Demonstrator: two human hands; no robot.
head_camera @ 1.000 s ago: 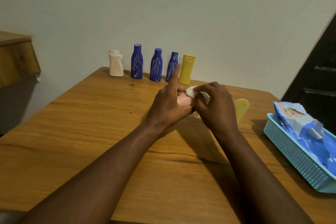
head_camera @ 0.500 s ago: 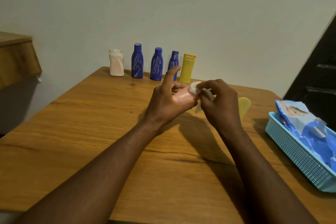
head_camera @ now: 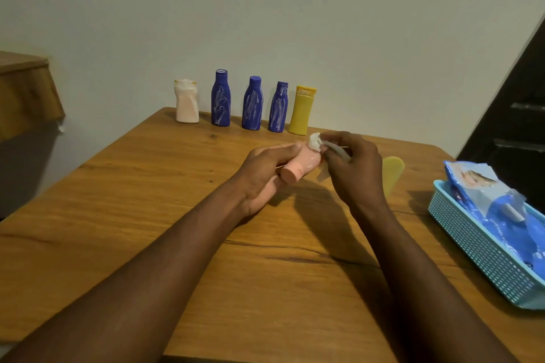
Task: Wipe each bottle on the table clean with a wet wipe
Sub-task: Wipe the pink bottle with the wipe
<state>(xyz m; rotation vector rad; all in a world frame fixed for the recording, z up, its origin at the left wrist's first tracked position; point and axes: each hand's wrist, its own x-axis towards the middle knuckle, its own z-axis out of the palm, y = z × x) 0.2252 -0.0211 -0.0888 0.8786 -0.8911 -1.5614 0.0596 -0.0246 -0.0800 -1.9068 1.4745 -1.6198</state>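
Above the middle of the wooden desk point(head_camera: 141, 203): small pink bottle point(head_camera: 300, 166), lying near level, flat round end toward the camera, far end angled up and away. Left hand point(head_camera: 262, 174): forearm in from lower left, fingers and thumb curled round the bottle's left side, gripping it. Right hand point(head_camera: 352, 168): forearm in from lower right, back of hand to camera, fingertips pinching a bunched white wet wipe point(head_camera: 316, 141) pressed against the bottle's far end; loose tail of wipe hanging below the fingers. Along the desk's back edge by the wall, upright, in a row left to right: pale peach bottle point(head_camera: 186, 102); tall blue bottle point(head_camera: 220, 97), middle blue bottle point(head_camera: 252, 103) and right blue bottle point(head_camera: 278, 107), all white-smeared; yellow bottle point(head_camera: 303, 110). Just behind the right hand, partly hidden: second yellow bottle point(head_camera: 393, 171), lying on the desk. At the right edge: turquoise mesh basket point(head_camera: 486, 256) holding a blue wipes pack point(head_camera: 495, 203).
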